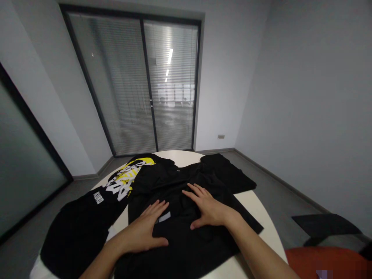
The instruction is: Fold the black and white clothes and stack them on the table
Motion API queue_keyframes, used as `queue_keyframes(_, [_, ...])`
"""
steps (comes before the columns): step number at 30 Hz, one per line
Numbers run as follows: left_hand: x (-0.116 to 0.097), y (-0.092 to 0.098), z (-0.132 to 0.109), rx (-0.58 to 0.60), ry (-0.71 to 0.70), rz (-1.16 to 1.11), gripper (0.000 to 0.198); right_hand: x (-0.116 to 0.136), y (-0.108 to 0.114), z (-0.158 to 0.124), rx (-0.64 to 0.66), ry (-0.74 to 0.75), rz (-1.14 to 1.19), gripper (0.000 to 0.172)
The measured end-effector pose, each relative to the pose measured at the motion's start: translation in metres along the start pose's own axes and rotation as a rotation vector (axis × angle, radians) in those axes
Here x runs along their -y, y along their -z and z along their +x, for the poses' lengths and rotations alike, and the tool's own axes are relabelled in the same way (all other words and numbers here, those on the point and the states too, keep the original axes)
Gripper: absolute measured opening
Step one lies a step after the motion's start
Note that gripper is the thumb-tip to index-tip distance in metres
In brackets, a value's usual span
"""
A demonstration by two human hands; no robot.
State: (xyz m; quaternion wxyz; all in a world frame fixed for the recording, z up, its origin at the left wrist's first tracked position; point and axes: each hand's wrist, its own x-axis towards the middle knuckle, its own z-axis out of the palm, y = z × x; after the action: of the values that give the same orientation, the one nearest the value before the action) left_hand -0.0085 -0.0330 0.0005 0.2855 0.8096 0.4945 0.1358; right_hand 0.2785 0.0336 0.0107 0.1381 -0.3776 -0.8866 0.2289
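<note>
A black T-shirt (180, 248) lies spread over the table in front of me, its neckline toward the far side and a small grey print near the middle. My left hand (145, 230) rests on it, palm down, fingers stretched beside the print. To the right, my right hand (207, 207) also lies on the cloth with its fingers spread. Neither hand holds anything. Creases run across the fabric around and beyond the fingers.
A black garment with a yellow and white print (124, 178) lies along the left side of the round white table (269, 221). Folded black cloth (229, 172) sits at the far right. An orange-seated chair (325, 261) stands at the lower right; glazed doors (128, 85) are beyond.
</note>
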Motion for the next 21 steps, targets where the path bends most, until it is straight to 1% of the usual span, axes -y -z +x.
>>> queue_keyframes(1, [0.001, -0.001, -0.001, 0.042, 0.002, 0.027, 0.101, -0.004, -0.003, -0.002, 0.025, -0.042, 0.028, 0.119])
queue_keyframes(2, [0.002, 0.000, -0.003, 0.075, -0.005, 0.044, 0.096, -0.008, -0.006, -0.004, 0.044, -0.078, 0.057, 0.125])
queue_keyframes(4, [0.005, 0.003, -0.003, 0.111, -0.007, 0.051, 0.073, -0.014, -0.014, -0.009, 0.071, -0.122, 0.104, 0.135])
queue_keyframes(6, [0.009, 0.006, -0.001, 0.092, 0.020, 0.044, 0.051, -0.017, -0.022, -0.013, 0.090, -0.143, 0.125, 0.140])
queue_keyframes(7, [0.012, 0.006, 0.000, 0.062, 0.037, 0.043, 0.047, -0.016, -0.027, -0.014, 0.102, -0.150, 0.126, 0.141])
queue_keyframes(10, [0.026, 0.005, 0.006, -0.047, 0.049, 0.082, 0.048, -0.007, -0.040, -0.016, 0.152, -0.147, 0.100, 0.138])
queue_keyframes(12, [0.032, 0.003, 0.008, -0.077, 0.025, 0.129, 0.053, 0.006, -0.042, -0.016, 0.226, -0.122, 0.048, 0.140])
queue_keyframes(15, [0.030, 0.003, 0.007, -0.083, -0.012, 0.182, 0.055, 0.030, -0.033, -0.017, 0.332, -0.117, -0.064, 0.143])
queue_keyframes(17, [0.022, 0.005, 0.005, -0.073, -0.049, 0.190, 0.051, 0.046, -0.019, -0.019, 0.313, -0.191, -0.100, 0.134])
queue_keyframes(19, [0.012, 0.007, 0.003, -0.055, -0.094, 0.167, 0.041, 0.061, -0.003, -0.019, 0.282, -0.295, -0.150, 0.125])
queue_keyframes(21, [0.006, 0.008, 0.003, -0.066, -0.120, 0.143, 0.023, 0.075, 0.010, -0.019, 0.306, -0.350, -0.242, 0.114])
